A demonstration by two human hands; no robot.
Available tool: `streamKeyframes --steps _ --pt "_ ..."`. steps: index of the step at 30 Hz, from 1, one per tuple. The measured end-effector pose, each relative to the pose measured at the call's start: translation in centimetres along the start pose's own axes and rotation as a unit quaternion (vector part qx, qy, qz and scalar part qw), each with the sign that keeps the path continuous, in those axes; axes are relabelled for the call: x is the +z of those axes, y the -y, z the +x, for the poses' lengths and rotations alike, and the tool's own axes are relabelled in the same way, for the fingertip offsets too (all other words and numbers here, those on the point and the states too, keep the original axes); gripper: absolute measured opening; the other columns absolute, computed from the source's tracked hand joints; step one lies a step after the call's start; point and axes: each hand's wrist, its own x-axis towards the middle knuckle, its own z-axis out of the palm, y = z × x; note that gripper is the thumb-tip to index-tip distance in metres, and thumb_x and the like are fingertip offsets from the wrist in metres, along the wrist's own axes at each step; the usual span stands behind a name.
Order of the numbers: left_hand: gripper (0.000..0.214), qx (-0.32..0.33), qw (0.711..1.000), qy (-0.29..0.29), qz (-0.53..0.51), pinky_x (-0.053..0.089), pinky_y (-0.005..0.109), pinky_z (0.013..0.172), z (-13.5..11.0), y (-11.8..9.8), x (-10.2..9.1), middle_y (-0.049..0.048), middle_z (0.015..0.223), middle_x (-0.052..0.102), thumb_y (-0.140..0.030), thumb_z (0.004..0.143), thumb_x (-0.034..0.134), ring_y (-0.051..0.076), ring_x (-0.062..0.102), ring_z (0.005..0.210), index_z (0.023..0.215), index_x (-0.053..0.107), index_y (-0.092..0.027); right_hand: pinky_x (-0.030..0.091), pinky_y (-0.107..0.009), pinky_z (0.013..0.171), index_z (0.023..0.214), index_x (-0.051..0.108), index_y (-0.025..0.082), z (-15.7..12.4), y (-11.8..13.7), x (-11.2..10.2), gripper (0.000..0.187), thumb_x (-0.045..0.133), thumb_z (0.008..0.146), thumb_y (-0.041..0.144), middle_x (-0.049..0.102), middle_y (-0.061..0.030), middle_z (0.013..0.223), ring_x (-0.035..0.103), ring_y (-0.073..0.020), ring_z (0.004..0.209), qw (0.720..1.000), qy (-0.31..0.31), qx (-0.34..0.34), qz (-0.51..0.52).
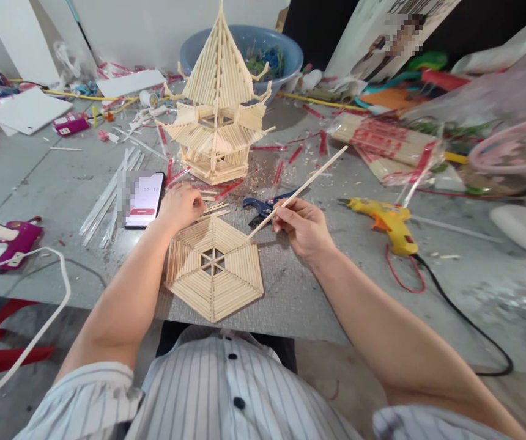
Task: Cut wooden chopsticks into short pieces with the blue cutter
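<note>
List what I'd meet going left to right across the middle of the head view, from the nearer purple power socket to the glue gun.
Nearer purple power socket, smartphone, hexagonal wooden-stick panel, right hand, yellow hot-glue gun.

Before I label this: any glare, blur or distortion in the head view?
Head view: glare on the tabletop at far right; plastic wrap looks soft and stretched near the right border; pixelation masks parts of the poster and phone; stick panel and right hand read fairly clear.

Phone screen — "55 13", banner lettering — cut off
</note>
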Motion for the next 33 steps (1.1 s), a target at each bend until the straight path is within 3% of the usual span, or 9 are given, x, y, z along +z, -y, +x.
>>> streamKeyframes --steps 2,5,9,16,21,25,33 --pt "0.014 0.004 0.998 0.055 -0.005 0.047 0.035 0.083 -0.1 -0.4 -0.4 0.0081 0.087 0.069 -0.028 0.081 0.061 0.023 0.062 0.088 0.076 0.068 -0.017 0.037 -0.021 0.041 0.066 0.063 0.020 0.0 0.0 0.0 0.033 0.085 0.053 0.041 0.057 0.0053 0.056 0.049 -0.0061 0.041 1.000 -0.005 0.001 0.003" --pt "0.015 -0.028 0.995 0.089 -0.020 0.046 0.034 0.077 -0.1 -0.6 -0.7 0.0080 0.086 0.070 -0.030 0.081 0.063 0.022 0.062 0.084 0.075 0.066 -0.017 0.037 -0.021 0.041 0.066 0.064 0.020 0.0 -0.1 0.0 0.034 0.086 0.052 0.042 0.057 0.0051 0.056 0.049 -0.0060 0.041 1.000 -0.004 -0.001 0.008" --pt "0.017 -0.059 0.996 0.070 -0.017 0.046 0.034 0.076 0.0 -0.6 -0.3 0.0083 0.087 0.070 -0.033 0.083 0.061 0.022 0.061 0.084 0.074 0.064 -0.018 0.038 -0.020 0.041 0.067 0.064 0.019 0.1 -0.3 -0.2 0.032 0.085 0.055 0.041 0.057 0.0049 0.057 0.050 -0.0055 0.041 1.000 0.004 -0.006 0.005" --pt "0.011 -0.073 0.997 -0.034 -0.021 0.046 0.036 0.091 0.2 -0.4 0.4 0.0109 0.102 0.068 -0.021 0.083 0.057 0.024 0.060 0.101 0.089 0.065 -0.017 0.038 -0.021 0.041 0.068 0.062 0.019 0.1 -0.3 -0.2 0.033 0.083 0.057 0.042 0.057 0.0045 0.060 0.049 -0.0054 0.043 1.000 0.012 -0.009 -0.009" --pt "0.014 0.010 0.999 0.031 -0.027 0.045 0.037 0.088 0.0 -0.6 -0.1 0.0086 0.094 0.069 -0.031 0.081 0.064 0.024 0.060 0.097 0.083 0.067 -0.018 0.037 -0.021 0.042 0.067 0.064 0.020 0.0 -0.1 -0.1 0.031 0.084 0.055 0.042 0.057 0.0051 0.057 0.049 -0.0057 0.041 1.000 0.005 -0.007 -0.005" --pt "0.016 0.028 0.997 0.068 -0.024 0.045 0.035 0.082 0.0 -0.6 0.1 0.0078 0.088 0.070 -0.033 0.081 0.064 0.023 0.061 0.090 0.077 0.068 -0.018 0.037 -0.022 0.042 0.067 0.064 0.021 0.0 -0.2 -0.2 0.031 0.084 0.056 0.042 0.058 0.0051 0.058 0.049 -0.0061 0.042 1.000 0.005 -0.007 -0.007" --pt "0.014 -0.004 1.000 0.022 0.004 0.046 0.036 0.084 0.1 -0.8 0.2 0.0099 0.091 0.070 -0.021 0.082 0.055 0.025 0.061 0.093 0.079 0.068 -0.017 0.036 -0.021 0.042 0.066 0.064 0.020 0.1 -0.2 -0.2 0.033 0.085 0.054 0.043 0.058 0.0051 0.057 0.049 -0.0057 0.042 1.000 0.003 -0.003 0.000"
